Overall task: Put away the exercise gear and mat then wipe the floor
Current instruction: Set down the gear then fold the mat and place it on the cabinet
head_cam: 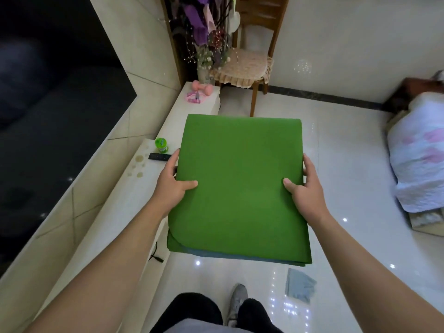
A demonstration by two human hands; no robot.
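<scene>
A folded green exercise mat (240, 183) with a blue underside is held flat in front of me, above the floor beside a white ledge. My left hand (171, 182) grips its left edge, thumb on top. My right hand (304, 188) grips the right edge the same way. A pink dumbbell (201, 88) and a pink skipping rope (193, 97) lie at the far end of the ledge (149, 200). A light blue cloth (299, 286) lies on the tiled floor near my feet.
On the ledge sit a green bottle (161, 144), a black remote (159, 156) and a black cable (155, 254). A wooden chair (252, 68) and a vase of flowers (206, 56) stand at the back. A covered bed (418, 150) is on the right.
</scene>
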